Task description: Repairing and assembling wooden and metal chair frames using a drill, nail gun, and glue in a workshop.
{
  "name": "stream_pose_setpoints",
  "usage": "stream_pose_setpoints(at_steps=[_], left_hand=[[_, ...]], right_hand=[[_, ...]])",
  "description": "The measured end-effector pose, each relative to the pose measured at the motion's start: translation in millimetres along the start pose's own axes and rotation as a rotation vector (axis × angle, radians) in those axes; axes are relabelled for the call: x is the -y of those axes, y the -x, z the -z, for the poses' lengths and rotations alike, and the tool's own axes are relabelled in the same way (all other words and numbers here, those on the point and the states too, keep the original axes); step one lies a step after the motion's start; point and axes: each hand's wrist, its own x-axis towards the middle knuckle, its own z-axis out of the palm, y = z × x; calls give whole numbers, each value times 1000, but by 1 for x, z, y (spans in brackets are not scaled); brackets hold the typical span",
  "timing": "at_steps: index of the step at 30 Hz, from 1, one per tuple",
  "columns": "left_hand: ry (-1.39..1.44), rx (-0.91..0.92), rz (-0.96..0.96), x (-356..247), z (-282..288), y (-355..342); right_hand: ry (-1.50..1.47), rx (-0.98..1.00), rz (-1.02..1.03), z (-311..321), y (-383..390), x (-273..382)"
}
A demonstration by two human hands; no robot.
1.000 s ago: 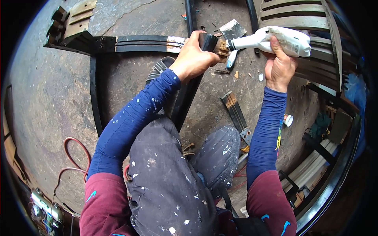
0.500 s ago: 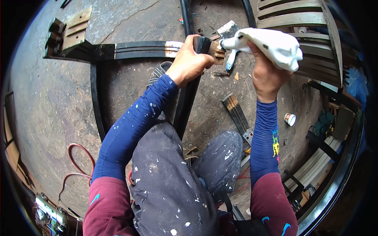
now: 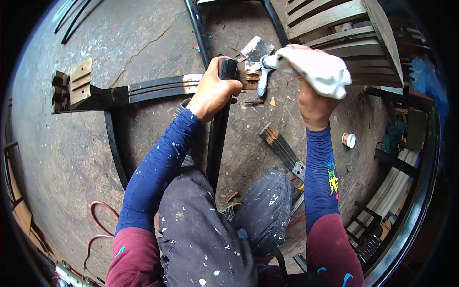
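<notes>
My left hand [image 3: 213, 92] is closed around the upper end of a black metal tube [image 3: 221, 134], thumb across its near side. In my right hand [image 3: 313, 103] is a white plastic bottle [image 3: 322, 71], lying nearly on its side with its spout pointing left. The fingers wrap beneath the bottle and are partly hidden by it. Just right of the tube's end is a paint-stained wooden piece [image 3: 249, 76]. A scraper with a blue handle [image 3: 262, 86] lies below the spout; the spout is in front of part of it.
A black frame rail [image 3: 158, 89] runs left to a wooden-faced bracket [image 3: 80, 86]. Slatted wood [image 3: 344, 33] stands at the far right. A short metal-ended bar [image 3: 282, 146] and a small white cup [image 3: 349, 140] lie on the floor. A red hose [image 3: 98, 215] curls at lower left.
The whole view has shifted, so the floor things sit lower and further left. The bottle has moved slightly right, away from the tube's end. My left hand keeps its hold on the tube.
</notes>
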Motion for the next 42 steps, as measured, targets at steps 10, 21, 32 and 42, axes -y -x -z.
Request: stream_pose_setpoints(at_steps=[10,21,32,42], left_hand=[[34,55,8,-2,-9,2],[111,10,-68,-42,-27,-22],[199,-90,-62,-13,-17,-9],[260,-120,-180,-48,-24,-24]], right_hand=[[-302,-190,5,-17,-5,15],[-343,-217,-60,23,-23,13],[-398,-348,-240,0,3,55],[-781,-737,-619,5,-37,19]])
